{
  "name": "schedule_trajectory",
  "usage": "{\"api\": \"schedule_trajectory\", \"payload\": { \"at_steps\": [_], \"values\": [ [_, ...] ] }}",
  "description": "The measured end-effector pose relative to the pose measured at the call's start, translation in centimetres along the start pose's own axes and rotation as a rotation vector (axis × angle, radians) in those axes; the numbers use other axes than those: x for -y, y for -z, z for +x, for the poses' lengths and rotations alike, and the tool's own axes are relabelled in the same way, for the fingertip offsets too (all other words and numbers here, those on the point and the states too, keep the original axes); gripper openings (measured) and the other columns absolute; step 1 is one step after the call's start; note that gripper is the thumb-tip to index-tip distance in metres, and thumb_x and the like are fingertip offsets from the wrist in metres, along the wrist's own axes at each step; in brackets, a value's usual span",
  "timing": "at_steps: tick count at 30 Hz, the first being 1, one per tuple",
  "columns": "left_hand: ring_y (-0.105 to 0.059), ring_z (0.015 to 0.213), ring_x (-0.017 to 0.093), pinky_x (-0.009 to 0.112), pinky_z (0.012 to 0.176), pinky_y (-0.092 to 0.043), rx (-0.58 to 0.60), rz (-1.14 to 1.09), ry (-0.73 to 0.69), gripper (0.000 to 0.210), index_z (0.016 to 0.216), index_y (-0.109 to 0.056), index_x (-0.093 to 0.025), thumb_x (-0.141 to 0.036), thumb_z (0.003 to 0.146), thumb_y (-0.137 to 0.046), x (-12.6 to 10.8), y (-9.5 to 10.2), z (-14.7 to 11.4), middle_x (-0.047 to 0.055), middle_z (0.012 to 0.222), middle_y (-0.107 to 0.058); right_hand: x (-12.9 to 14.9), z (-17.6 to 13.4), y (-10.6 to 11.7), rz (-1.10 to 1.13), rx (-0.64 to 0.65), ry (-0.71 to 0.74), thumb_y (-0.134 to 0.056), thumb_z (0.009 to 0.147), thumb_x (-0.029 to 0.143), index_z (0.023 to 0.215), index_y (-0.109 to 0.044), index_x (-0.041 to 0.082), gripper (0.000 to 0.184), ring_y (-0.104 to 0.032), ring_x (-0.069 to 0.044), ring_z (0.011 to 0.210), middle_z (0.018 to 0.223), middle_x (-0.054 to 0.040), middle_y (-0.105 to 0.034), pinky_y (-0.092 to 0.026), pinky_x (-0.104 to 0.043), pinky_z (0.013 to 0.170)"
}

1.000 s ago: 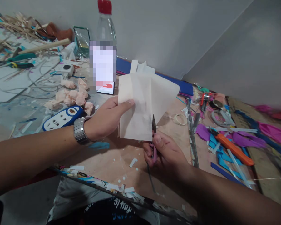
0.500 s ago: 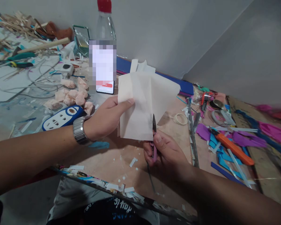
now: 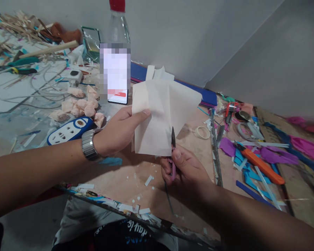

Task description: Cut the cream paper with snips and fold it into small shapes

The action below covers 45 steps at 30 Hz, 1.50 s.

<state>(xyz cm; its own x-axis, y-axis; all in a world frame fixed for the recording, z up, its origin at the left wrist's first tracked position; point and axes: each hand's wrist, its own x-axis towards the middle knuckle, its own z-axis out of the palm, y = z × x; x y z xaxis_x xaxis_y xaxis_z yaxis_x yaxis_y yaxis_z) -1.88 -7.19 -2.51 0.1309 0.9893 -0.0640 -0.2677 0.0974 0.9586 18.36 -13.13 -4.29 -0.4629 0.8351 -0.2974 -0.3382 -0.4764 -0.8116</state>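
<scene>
A pale cream sheet of paper, folded into layers, is gripped at its left edge by my left hand, the thumb lying flat on top. My right hand holds a pair of pink-handled scissors at the paper's lower edge. One dark blade points up in front of the sheet, and the paper is parted along a line above it. The other blade is hidden behind the paper. Small white scraps lie on the table below.
A phone leans against a red-capped bottle behind the paper. To the left are a blue-and-white power strip, crumpled peach paper pieces and pliers. A tape roll and an orange utility knife lie right.
Hardly anything differs. The paper and both hands keep their places, apart from a very slight shift of the view.
</scene>
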Motion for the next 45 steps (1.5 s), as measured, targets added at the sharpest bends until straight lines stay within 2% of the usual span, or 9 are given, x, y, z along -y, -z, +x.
{"api": "schedule_trajectory", "payload": {
  "at_steps": [20,27,36,40,45],
  "values": [
    [-0.072,0.095,0.026,0.037,0.082,-0.06,0.015,0.035,-0.002,0.037,0.112,-0.074,-0.018,-0.048,0.091,-0.066,-0.2,0.0,0.0,0.008,0.109,-0.077,0.0,-0.1,-0.1,0.006,0.0,-0.012,-0.067,0.094,0.048,0.085,-0.055,0.02,0.032,-0.049,-0.005,0.047,0.066,0.0057,-0.054,-0.034,-0.016,0.044],
    [-0.071,0.1,0.029,0.039,0.085,-0.057,-0.019,0.015,0.01,0.039,0.109,-0.075,-0.017,-0.049,0.087,-0.07,-0.2,-0.1,-0.1,0.01,0.11,-0.077,0.1,-0.1,-0.1,-0.012,-0.013,-0.017,-0.068,0.093,0.049,0.082,-0.055,0.019,0.034,-0.049,-0.005,0.048,0.066,0.0049,-0.054,-0.035,-0.015,0.045],
    [-0.071,0.103,0.03,0.037,0.084,-0.056,-0.006,-0.003,0.02,0.038,0.107,-0.076,-0.018,-0.049,0.085,-0.073,-0.3,-0.2,-0.1,0.009,0.109,-0.077,0.1,-0.2,-0.4,0.0,-0.022,-0.009,-0.069,0.092,0.048,0.082,-0.055,0.019,0.034,-0.048,-0.005,0.046,0.064,0.0048,-0.054,-0.034,-0.015,0.043],
    [-0.072,0.098,0.029,0.037,0.083,-0.056,-0.002,-0.005,0.031,0.04,0.106,-0.075,-0.017,-0.051,0.085,-0.073,-0.3,-0.2,-0.2,0.009,0.106,-0.078,0.2,-0.3,-0.5,-0.012,-0.034,-0.01,-0.069,0.092,0.05,0.083,-0.054,0.02,0.035,-0.047,-0.005,0.045,0.064,0.0054,-0.054,-0.034,-0.016,0.043],
    [-0.072,0.087,0.027,0.038,0.077,-0.057,0.003,-0.086,0.078,0.037,0.104,-0.073,-0.014,-0.044,0.082,-0.075,-1.1,-0.4,-0.3,0.01,0.099,-0.077,0.2,-0.3,-0.5,-0.031,-0.046,-0.033,-0.069,0.091,0.052,0.085,-0.053,0.021,0.036,-0.046,-0.006,0.045,0.062,0.006,-0.054,-0.034,-0.016,0.042]
  ]
}}
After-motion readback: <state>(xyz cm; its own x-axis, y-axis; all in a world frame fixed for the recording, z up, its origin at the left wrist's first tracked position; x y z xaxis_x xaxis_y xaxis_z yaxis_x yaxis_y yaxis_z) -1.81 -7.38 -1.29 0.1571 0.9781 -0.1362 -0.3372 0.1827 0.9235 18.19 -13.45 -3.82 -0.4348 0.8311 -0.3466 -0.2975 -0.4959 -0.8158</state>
